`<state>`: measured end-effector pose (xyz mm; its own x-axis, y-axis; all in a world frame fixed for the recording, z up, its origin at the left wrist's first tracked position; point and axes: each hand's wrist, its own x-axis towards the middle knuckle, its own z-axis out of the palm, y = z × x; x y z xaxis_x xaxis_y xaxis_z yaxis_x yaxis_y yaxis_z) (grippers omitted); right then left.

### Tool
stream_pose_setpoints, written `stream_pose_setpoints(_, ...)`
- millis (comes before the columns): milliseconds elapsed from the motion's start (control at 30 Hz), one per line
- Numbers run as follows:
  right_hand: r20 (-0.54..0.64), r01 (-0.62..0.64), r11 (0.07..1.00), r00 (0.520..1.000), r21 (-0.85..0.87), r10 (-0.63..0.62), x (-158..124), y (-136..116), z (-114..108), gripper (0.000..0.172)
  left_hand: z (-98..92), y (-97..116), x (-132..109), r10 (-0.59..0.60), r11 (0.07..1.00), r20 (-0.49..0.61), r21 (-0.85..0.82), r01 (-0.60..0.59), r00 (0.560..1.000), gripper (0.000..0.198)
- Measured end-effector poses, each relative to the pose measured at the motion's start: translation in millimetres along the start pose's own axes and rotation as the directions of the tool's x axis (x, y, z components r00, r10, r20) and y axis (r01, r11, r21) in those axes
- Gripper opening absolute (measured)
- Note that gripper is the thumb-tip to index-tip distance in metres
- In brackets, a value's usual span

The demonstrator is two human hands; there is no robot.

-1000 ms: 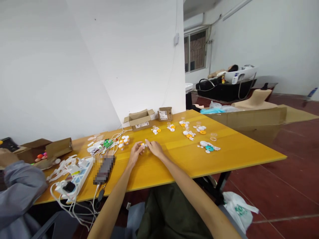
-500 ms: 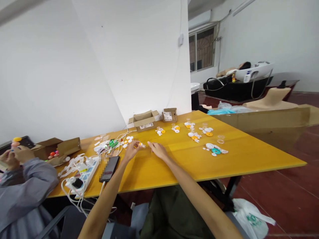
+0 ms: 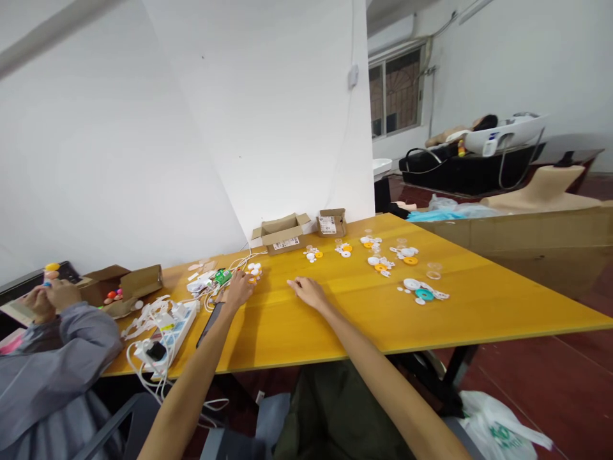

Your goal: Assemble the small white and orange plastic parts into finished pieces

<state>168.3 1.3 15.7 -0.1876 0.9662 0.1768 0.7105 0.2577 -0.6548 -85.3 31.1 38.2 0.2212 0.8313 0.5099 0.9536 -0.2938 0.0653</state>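
My left hand (image 3: 239,289) is at a small cluster of white and orange plastic pieces (image 3: 255,271), left of the table's middle. Its fingertips reach the near side of the cluster; whether they grip a piece cannot be made out. My right hand (image 3: 307,292) rests low over the bare wood, fingers loosely stretched and thumb apart, with nothing in it. Beyond and right of it lie several small groups of round parts, such as white and orange pieces (image 3: 380,265) and a group with a teal ring (image 3: 424,294). A clear round ring (image 3: 433,271) lies near the teal one.
An open cardboard box (image 3: 282,235) and a smaller box (image 3: 331,223) stand against the wall. A power strip (image 3: 177,335) with white cables, a dark phone (image 3: 209,326) and a green piece (image 3: 223,276) lie left. A co-worker's grey sleeve (image 3: 89,338) is at far left.
My left hand has moved left, from holding a small orange-and-white piece near my right hand to the cluster. That piece no longer shows between the hands. The view has shifted slightly.
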Motion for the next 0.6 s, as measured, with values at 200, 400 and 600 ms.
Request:
stream_pose_setpoints(200,0.007,-0.007,1.0,1.0,0.001,0.007,0,-1,-1,0.031,16.8,-6,-7,-0.058,0.998,-0.129,-0.037,0.054,0.99,0.02)
stream_pose_setpoints(400,-0.003,-0.008,1.0,1.0,0.002,0.008,0,0,1,0.027,30.0,2,-16,-0.175,0.981,-0.234,-0.119,0.151,0.956,0.043)
stream_pose_setpoints(600,-0.018,0.005,1.0,1.0,0.01,-0.005,1,3,5,0.024,42.8,10,-11,-0.336,0.922,-0.259,-0.285,0.261,0.905,0.061)
